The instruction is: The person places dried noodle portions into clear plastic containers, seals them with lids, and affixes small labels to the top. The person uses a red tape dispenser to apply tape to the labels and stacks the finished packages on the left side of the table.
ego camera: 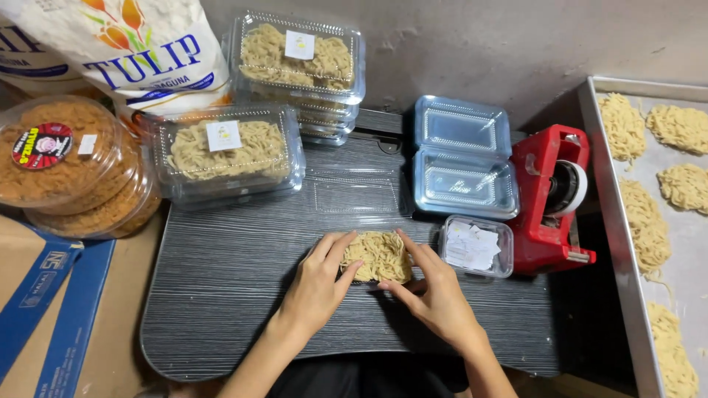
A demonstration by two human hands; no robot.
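Surface: grey desk point(221, 295) by a wall.
Noodles point(377, 256): light, brittle, probably crumbly; cup from both sides.
Left hand point(317, 284), right hand point(435, 291): fingers pressed around them.

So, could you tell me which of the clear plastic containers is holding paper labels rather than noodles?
The small lidless tub beside the red tape dispenser, just past the right hand. It holds loose white slips; the others hold noodles or sit empty.
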